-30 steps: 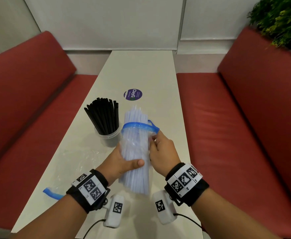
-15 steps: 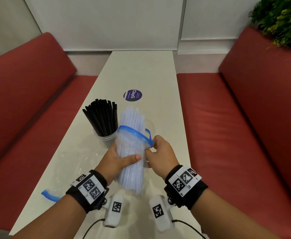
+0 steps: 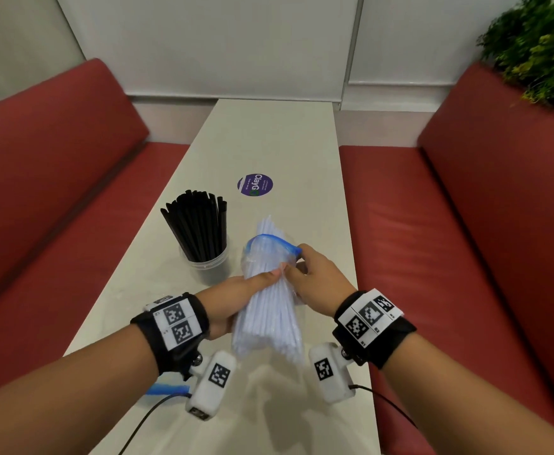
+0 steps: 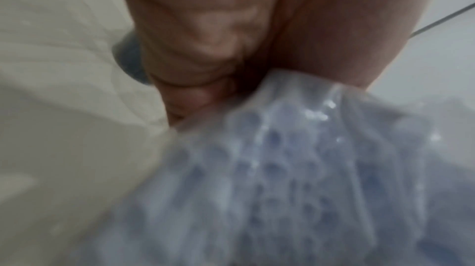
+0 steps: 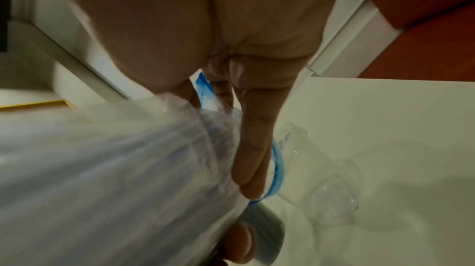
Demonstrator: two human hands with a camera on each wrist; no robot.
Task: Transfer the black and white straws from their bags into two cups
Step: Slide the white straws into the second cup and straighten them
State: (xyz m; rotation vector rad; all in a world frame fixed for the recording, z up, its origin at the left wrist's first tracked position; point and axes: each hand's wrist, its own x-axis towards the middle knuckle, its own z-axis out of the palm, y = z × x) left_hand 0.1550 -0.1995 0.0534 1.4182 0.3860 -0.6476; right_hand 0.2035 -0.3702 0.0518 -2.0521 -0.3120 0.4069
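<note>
We see glossy, crinkled clear plastic in the zip bag [image 3: 270, 257], smooth matt plastic in the black straws [image 3: 200, 229], a glossy pale table [image 3: 278, 142], and smooth red upholstered benches [image 3: 466, 224].

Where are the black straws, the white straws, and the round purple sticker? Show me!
black straws [image 3: 200, 231], head view, middle of the bundle standing in the clear cup.
white straws [image 3: 269, 320], head view, lower half of the bundle, below the bag.
purple sticker [image 3: 255, 184], head view, its centre on the table.
</note>
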